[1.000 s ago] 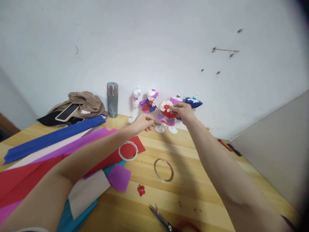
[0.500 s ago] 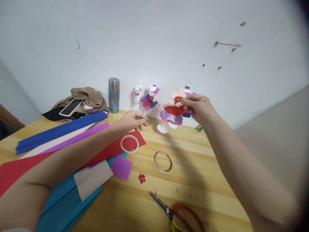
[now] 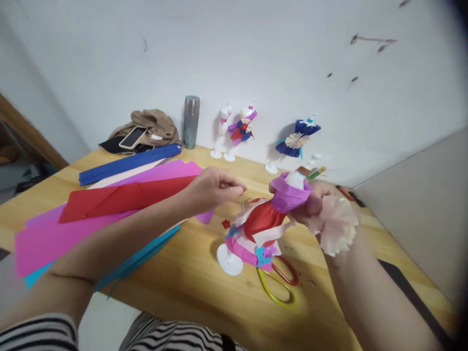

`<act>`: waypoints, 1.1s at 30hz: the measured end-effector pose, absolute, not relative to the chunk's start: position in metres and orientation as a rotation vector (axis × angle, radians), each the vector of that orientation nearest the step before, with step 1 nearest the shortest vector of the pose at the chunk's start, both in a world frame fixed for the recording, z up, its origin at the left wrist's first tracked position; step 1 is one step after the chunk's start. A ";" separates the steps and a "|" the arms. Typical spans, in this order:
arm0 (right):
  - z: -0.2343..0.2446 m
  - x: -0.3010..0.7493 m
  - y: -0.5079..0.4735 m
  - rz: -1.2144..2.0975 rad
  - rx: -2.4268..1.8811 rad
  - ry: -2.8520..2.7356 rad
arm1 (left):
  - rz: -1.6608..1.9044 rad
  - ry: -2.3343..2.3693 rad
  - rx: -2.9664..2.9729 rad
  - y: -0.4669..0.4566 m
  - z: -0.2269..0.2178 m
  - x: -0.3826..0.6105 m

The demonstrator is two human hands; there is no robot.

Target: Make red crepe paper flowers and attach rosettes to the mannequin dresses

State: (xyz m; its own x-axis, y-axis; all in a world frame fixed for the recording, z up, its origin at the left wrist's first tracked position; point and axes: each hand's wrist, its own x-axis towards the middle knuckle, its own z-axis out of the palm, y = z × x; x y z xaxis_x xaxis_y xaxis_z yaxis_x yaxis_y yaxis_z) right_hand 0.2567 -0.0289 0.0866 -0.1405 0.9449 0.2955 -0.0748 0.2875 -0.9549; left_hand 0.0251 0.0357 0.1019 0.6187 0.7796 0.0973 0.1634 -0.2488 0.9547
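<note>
My right hand is closed around a small white dress form, tilted, wearing a paper dress with a purple top and red, pale pink, magenta and blue skirt layers. Its round white base points toward me at the lower left. A pleated cream paper flower is at the same hand, turned away from the dress. My left hand is left of the dress, thumb and fingers pinched together; whether anything small is between them is hidden. A little red paper flower lies on the table below.
Scissors lie partly under the skirt. Red paper and other coloured sheets cover the left side. Along the wall stand a thermos, a blue-dressed form and two others. A phone rests by brown cloth.
The red-skirted dress form has come from the wall toward me in my right hand, with the cream flower now at that hand. My left hand stays pinched. The view has tilted down.
</note>
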 end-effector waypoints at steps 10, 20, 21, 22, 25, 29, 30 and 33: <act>0.073 0.229 -0.052 1.214 -0.645 -1.512 | 0.753 0.650 2.113 0.004 0.106 0.013; 0.081 0.230 -0.057 1.069 -0.694 -1.618 | 0.535 0.594 2.842 -0.033 0.099 -0.006; 0.081 0.231 -0.057 1.059 -0.702 -1.616 | 0.531 0.568 2.851 -0.033 0.096 -0.005; 0.080 0.232 -0.057 1.047 -0.706 -1.619 | 0.525 0.539 2.850 -0.032 0.094 -0.005; 0.079 0.233 -0.057 1.019 -0.711 -1.631 | 0.442 0.480 2.822 -0.030 0.098 -0.005; 0.079 0.234 -0.055 1.067 -0.699 -1.683 | 0.376 0.467 2.681 -0.029 0.113 -0.009; 0.079 0.234 -0.054 1.077 -0.683 -1.690 | 0.399 0.467 2.636 -0.029 0.117 -0.009; 0.081 0.232 -0.052 1.083 -0.643 -1.698 | 0.522 0.511 2.517 -0.026 0.122 -0.010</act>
State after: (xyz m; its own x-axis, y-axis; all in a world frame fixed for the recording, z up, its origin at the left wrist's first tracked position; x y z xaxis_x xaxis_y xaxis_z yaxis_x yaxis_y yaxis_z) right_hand 0.2325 -0.0523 0.0810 -0.3769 0.8092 0.4506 -0.0676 0.4612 -0.8847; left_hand -0.0099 -0.0257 0.1224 0.8548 0.4489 0.2605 0.2505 -0.7964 0.5504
